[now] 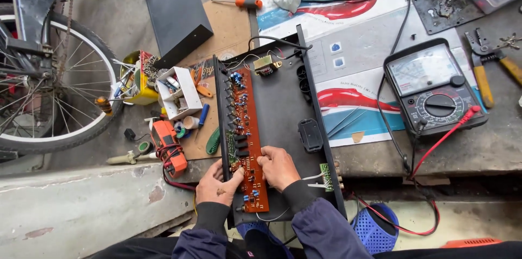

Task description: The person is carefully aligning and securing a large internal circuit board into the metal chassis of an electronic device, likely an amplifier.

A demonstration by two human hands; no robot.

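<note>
A long brown circuit board (246,128) with small parts lies inside an open black metal chassis (283,101) on the floor. My left hand (216,183) rests on the board's near left edge, fingers curled over it. My right hand (278,166) presses on the board's near right side, fingers bent onto it. Both hands touch the board near its lower end. A small transformer (266,65) sits at the far end of the chassis, and a green connector (327,176) with white wires sits by my right wrist.
An analog multimeter (432,87) with red and black leads lies right of the chassis. Yellow-handled pliers (481,68) lie far right. A white parts box (179,91), an orange tool (168,147), a screwdriver (239,3) and a black cover panel (174,8) are left and behind. A bicycle wheel (49,85) stands far left.
</note>
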